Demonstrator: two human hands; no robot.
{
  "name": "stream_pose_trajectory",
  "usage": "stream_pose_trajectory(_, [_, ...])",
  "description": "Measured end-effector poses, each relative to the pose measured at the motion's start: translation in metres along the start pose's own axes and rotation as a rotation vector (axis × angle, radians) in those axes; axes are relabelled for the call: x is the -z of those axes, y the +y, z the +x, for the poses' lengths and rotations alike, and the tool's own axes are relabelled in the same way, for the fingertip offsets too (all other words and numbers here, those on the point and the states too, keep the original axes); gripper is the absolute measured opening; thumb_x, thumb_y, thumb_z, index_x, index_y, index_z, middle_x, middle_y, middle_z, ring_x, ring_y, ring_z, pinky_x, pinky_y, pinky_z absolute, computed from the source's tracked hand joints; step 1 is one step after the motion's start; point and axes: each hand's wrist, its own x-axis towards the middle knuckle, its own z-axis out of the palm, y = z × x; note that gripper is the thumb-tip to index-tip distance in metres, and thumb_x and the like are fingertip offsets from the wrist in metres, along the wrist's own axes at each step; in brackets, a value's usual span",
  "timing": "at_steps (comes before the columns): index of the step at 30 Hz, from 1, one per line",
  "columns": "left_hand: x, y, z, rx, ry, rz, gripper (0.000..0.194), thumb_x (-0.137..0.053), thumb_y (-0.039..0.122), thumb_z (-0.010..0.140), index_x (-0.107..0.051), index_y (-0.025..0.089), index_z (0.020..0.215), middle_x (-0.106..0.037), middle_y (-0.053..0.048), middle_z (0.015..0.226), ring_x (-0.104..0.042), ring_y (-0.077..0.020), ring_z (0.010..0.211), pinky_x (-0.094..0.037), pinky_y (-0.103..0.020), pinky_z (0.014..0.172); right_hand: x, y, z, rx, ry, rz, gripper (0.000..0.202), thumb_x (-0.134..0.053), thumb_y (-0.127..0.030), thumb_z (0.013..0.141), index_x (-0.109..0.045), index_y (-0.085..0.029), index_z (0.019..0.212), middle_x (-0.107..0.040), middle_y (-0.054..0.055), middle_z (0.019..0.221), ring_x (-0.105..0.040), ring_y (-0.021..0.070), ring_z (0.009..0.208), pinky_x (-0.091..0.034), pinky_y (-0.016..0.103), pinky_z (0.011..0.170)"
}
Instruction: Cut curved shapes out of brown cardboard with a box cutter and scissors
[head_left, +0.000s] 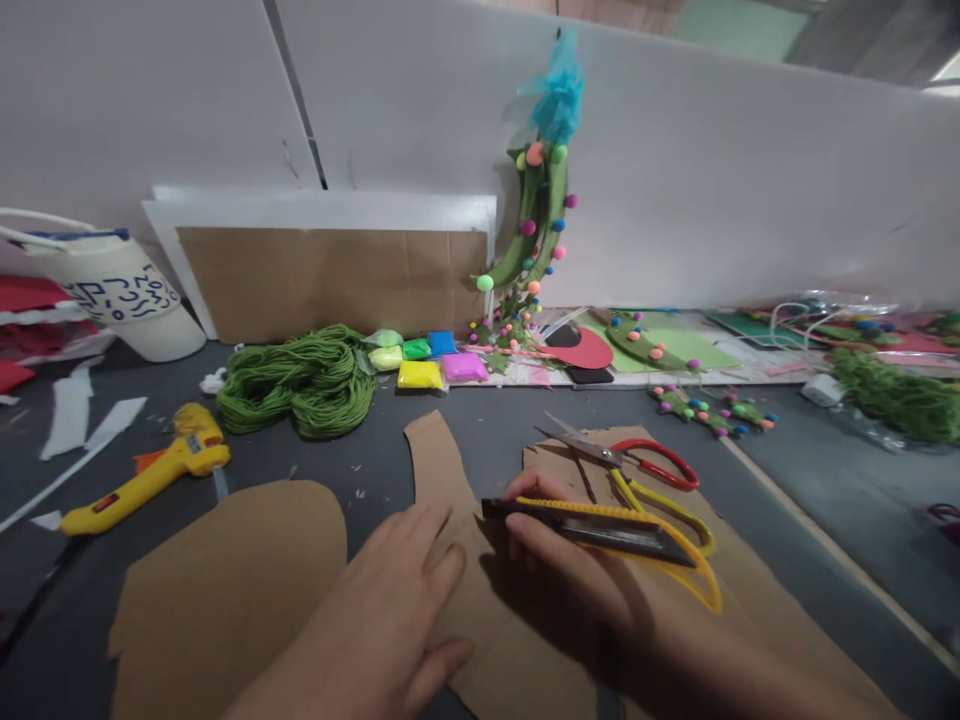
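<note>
My left hand [397, 590] lies on a curved cardboard piece [437, 462], fingers stretched out and holding nothing. In my right hand [559, 560] is a yellow and black utility knife [626, 532], its front end pointing left just above the cardboard's edge. Whether a blade sticks out I cannot tell. Behind the knife, red-handled scissors [664, 462] and a yellow-handled tool [686, 510], partly hidden, rest on a larger cardboard sheet [757, 590]. A rounded cardboard piece [240, 580] lies left of my left hand.
A yellow hot glue gun [157, 475] lies at the left, near a white bucket [150, 320]. Green cord [300, 385] and small colored packets [420, 375] sit further back. A pom-pom-decorated green crescent [555, 220] hangs against the white wall.
</note>
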Motion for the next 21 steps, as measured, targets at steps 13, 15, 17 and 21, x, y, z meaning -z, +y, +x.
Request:
stream_pose_trajectory(13, [-0.019,-0.004,-0.012,0.005,0.132,0.205,0.091,-0.070,0.051,0.069,-0.042,0.004,0.141,-0.041,-0.027,0.142,-0.045,-0.0414,0.128,-0.048,-0.051,0.099,-0.028,-0.008,0.008,0.041,0.006,-0.088,0.016,-0.054,-0.037,0.093,-0.055,-0.022,0.097,-0.055,-0.004,0.070,-0.052,0.0136,0.065,-0.041,0.024,0.061])
stream_pose_trajectory(15, [-0.028,-0.006,-0.015,-0.028,0.211,0.247,0.106,-0.070,0.051,0.069,-0.020,0.003,0.149,-0.041,-0.029,0.142,-0.047,-0.0410,0.127,-0.051,-0.051,0.095,-0.032,-0.012,0.010,0.062,0.011,-0.128,0.014,-0.053,-0.035,0.093,-0.055,-0.022,0.098,-0.053,-0.004,0.068,-0.051,0.0135,0.063,-0.040,0.024,0.059])
stream_pose_trajectory(17, [-0.036,-0.007,-0.017,-0.059,0.303,0.295,0.121,-0.069,0.051,0.070,0.006,-0.001,0.149,-0.041,-0.031,0.140,-0.048,-0.0404,0.125,-0.054,-0.049,0.091,-0.036,-0.017,0.013,0.083,0.016,-0.170,0.011,-0.052,-0.032,0.091,-0.054,-0.022,0.095,-0.053,-0.004,0.067,-0.050,0.0134,0.062,-0.040,0.024,0.058])
stream_pose_trajectory(21, [-0.043,-0.005,-0.016,-0.076,0.373,0.372,0.118,-0.066,0.058,0.068,-0.011,-0.009,0.147,-0.040,-0.035,0.137,-0.050,-0.0432,0.122,-0.056,-0.048,0.088,-0.041,-0.019,0.023,0.120,0.000,-0.338,0.007,-0.052,-0.028,0.086,-0.054,-0.020,0.085,-0.055,-0.003,0.070,-0.050,0.0133,0.064,-0.040,0.023,0.059])
